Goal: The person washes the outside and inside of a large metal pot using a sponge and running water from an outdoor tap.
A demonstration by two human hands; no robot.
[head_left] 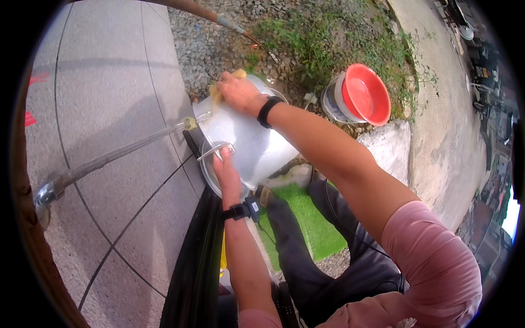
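Observation:
A large silver metal pot (257, 145) lies tilted in front of me, its outer wall turned upward. My left hand (226, 174) grips the pot's metal loop handle (215, 151) at the near left side. Farther up, my right hand (240, 94) presses a yellowish scrubbing mesh (215, 96) against the pot's far part. Some of the mesh sticks out beyond my fingers, and the rest is hidden under them. The pot's inside cannot be seen from here.
From a chrome tap (50, 190) on the left, a clear hose (131, 146) reaches toward the pot over the tiled wall. A red basin (365, 94) sits on a white bucket (334, 101) at the right. Green matting (329, 232) lies by my legs; weeds and gravel lie beyond.

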